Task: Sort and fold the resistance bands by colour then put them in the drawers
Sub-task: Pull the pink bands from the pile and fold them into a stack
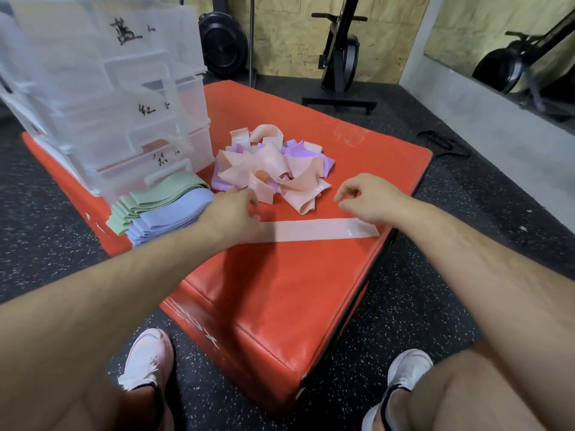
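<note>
Pink band (311, 230) lies flat across the red box (280, 290) right in front of me, running from one hand to the other. Left hand (231, 213) sits over its left end, fingers reaching toward the pile (273, 163) of pink and purple bands just behind. The back of my hand hides the tips, so I can't tell if they pinch anything. Right hand (364, 199) hovers over the right end, fingers loosely curled, nothing in them. Green stack (155, 194) and blue stack (174, 216) sit folded side by side against the drawers (124, 104).

Risks, as I judge them: the band's right end lies close to the box edge, so a careless fold could flick it onto the floor. The rubber looks springy, so if I let go early the fold pops open. My left fingers are so near the pile that I could drag a loose pink loop along, or pull a purple one into the pink lot.
</note>
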`<action>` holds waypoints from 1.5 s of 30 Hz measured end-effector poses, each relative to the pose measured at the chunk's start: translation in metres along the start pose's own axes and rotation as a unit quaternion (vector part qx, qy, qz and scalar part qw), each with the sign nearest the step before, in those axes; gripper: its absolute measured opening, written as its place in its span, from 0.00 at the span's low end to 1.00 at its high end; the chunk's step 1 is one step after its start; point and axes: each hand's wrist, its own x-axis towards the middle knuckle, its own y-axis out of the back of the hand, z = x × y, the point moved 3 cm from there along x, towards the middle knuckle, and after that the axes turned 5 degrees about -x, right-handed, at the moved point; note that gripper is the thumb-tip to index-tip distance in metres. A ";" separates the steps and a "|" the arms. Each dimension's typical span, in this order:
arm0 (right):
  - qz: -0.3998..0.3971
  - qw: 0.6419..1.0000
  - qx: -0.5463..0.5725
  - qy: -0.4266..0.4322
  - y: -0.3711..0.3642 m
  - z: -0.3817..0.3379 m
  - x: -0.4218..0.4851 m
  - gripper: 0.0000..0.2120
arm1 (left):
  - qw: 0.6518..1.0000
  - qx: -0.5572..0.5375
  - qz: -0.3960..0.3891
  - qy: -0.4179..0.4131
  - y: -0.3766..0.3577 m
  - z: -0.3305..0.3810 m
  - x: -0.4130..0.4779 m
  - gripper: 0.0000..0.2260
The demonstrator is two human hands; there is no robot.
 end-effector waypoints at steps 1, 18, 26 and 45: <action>0.010 1.000 0.003 0.022 -0.001 -0.012 0.004 0.10 | 1.000 -0.021 0.004 -0.017 0.000 0.005 0.006 0.15; -0.027 0.996 0.040 0.073 -0.031 -0.079 0.039 0.10 | 0.991 0.074 -0.047 -0.097 0.018 0.024 0.066 0.09; -0.011 0.962 0.272 -0.017 -0.015 -0.084 0.030 0.18 | 0.984 -0.165 0.052 -0.049 0.048 0.038 0.066 0.03; 0.175 0.904 0.349 0.176 0.056 -0.108 -0.006 0.09 | 0.871 -0.468 0.081 -0.126 0.112 0.082 0.010 0.06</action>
